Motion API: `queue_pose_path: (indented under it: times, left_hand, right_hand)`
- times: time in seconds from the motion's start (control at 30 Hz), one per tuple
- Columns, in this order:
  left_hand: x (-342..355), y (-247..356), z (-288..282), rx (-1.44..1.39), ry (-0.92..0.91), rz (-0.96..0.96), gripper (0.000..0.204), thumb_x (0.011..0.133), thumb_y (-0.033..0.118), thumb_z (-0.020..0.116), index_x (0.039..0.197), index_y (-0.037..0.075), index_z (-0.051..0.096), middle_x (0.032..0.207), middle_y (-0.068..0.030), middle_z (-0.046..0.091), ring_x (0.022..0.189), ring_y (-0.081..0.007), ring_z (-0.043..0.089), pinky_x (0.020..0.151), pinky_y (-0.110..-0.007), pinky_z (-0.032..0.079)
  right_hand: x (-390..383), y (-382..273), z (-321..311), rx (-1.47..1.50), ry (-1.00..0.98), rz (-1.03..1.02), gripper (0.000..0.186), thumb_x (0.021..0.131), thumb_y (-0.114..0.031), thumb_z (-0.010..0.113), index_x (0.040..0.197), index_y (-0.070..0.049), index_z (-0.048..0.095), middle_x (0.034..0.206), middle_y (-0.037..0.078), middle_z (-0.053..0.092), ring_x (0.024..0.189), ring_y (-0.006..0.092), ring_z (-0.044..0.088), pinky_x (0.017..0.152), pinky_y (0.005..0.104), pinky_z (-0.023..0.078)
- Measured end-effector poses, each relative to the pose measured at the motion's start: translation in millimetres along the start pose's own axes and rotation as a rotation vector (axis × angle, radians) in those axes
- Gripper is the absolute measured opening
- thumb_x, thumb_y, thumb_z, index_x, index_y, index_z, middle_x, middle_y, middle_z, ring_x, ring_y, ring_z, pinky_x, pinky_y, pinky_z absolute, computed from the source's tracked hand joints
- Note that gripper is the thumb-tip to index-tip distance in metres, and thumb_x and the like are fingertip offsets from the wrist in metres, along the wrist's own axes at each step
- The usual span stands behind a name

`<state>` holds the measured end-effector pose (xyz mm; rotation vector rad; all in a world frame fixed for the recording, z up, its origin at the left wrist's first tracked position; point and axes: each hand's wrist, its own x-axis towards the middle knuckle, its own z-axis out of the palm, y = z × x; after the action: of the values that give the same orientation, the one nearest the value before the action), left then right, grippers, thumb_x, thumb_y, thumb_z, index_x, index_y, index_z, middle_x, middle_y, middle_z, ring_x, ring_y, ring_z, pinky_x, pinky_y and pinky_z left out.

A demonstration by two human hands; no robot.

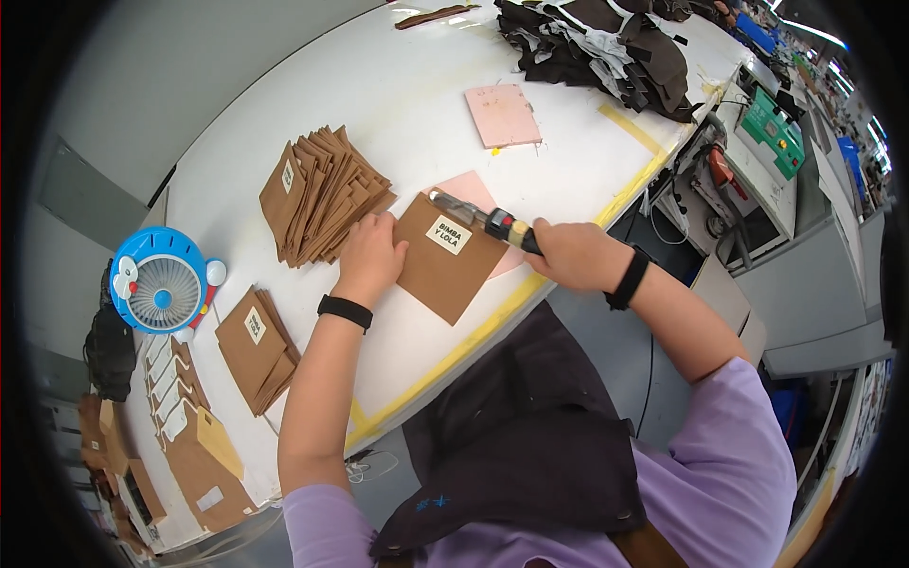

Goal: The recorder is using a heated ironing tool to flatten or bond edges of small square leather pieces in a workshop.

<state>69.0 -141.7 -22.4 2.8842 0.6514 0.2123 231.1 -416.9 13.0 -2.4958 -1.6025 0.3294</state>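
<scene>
We see a flat brown piece (445,279), roughly square with clean corners and a smooth, matte face like leather or card, lying on the white table (379,90) in front of the person. A pale printed label (448,235) sits on its upper part, and a smooth pink sheet (511,262) shows from beneath it on the right.

We find the right hand (578,256) closed around the dark handle of a slim tool (511,230), banded in red and yellow; its shiny metal head reaches over the top of the brown piece, just above the label. The left hand (369,256) rests at the piece's left edge with its fingers bent and close together, the thumb beside that edge (whether they pinch it or only press, we cannot tell).

Just beyond the left hand, we see a thick, fanned stack of brown pieces (331,199), its edges ruffled into uneven layers. A smaller pile (256,350), neater and thinner, lies nearer the round blue plastic fan (161,284) with its ribbed grille. Farther off, we notice another pink square (502,115) and a crumpled heap of soft dark scraps (653,71).
</scene>
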Motion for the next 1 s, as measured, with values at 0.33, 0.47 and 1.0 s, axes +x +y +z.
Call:
queue_pose_path:
  times: [0.33,0.47,1.0]
  left_hand:
    - [16,-21,4,-0.334,-0.037,-0.133,0.042,0.081,0.024,0.08,0.11,0.001,0.06,0.097,-0.0209,0.071,0.092,-0.0376,0.069,0.08,-0.044,0.054]
    - [10,-21,14,-0.606,-0.091,-0.085,0.028,0.088,0.022,0.077,0.097,-0.002,0.065,0.089,-0.0116,0.07,0.078,-0.0224,0.065,0.072,-0.037,0.052]
    - [-135,-256,-154,0.037,-0.319,-0.367,0.013,0.095,0.013,0.063,0.101,0.002,0.065,0.091,-0.0144,0.068,0.088,-0.029,0.065,0.078,-0.04,0.05]
  right_hand:
    - [5,0,-17,0.37,-0.25,0.114,0.04,0.102,-0.036,0.053,0.1,0.004,0.053,0.067,0.016,0.066,0.053,0.029,0.065,0.059,0.0415,0.054]
    - [-2,16,7,0.754,-0.13,0.259,0.035,0.104,-0.032,0.057,0.094,0.001,0.05,0.06,0.002,0.053,0.045,0.0115,0.053,0.044,0.0285,0.044]
    - [3,9,10,0.549,-0.029,0.215,0.036,0.101,-0.032,0.06,0.094,0.003,0.052,0.057,0.009,0.055,0.042,0.0187,0.056,0.044,0.0338,0.045]
